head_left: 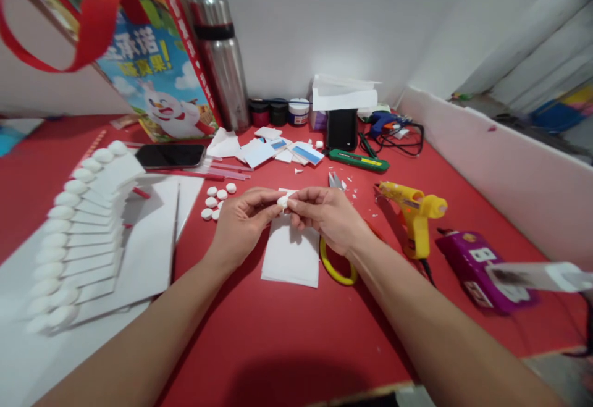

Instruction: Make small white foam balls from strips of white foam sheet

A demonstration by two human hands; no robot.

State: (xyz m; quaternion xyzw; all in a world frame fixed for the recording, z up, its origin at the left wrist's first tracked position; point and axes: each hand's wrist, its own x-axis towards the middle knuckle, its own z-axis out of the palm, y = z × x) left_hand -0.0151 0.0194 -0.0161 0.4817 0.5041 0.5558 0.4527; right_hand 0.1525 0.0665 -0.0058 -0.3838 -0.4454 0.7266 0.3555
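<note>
My left hand point(246, 222) and my right hand point(331, 215) meet at the middle of the red table, each with thumb and forefinger closed on one small white round piece point(283, 202). Below them lies a stack of white paper point(291, 259). Several more white round pieces point(222, 194) sit just left of my left hand, which partly hides some. Scissors with yellow handles point(340, 278) lie under my right hand and wrist. At the left stands a curved stepped model of white card point(95, 234), its outer edge lined with white round pieces point(60, 212).
A yellow glue gun point(417, 209) and a purple box point(482, 268) are on the right. Behind are a green cutter point(359, 160), card scraps point(257, 152), a black phone point(170, 155), paint jars point(278, 112), a steel flask point(221, 64) and a printed bag point(162, 86).
</note>
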